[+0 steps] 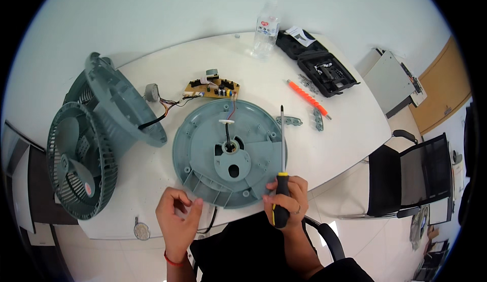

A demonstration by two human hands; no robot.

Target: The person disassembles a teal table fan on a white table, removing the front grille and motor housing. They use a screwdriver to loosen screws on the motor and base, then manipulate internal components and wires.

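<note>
My right hand [293,203] is closed round the black-and-yellow handle of a screwdriver [282,145], whose long shaft points away from me with its tip free. Its fingers are at the right front rim of a round grey-green fan base [203,130], which lies with its ribbed inside up. By the near left rim is my left hand [176,218], fingers loosely curled and thumb apart, with nothing seen in it. A black cable rises from the base's central hole. Thin wires join the base to a circuit board [215,86] behind it.
At left stand a caged fan head [81,160] and a grey-green housing [122,99], wired to a small round motor [151,93]. Farther right lie an orange rod [307,98], small plastic brackets [318,119], screws [307,83], an open black toolbox [329,74] and a water bottle [266,33].
</note>
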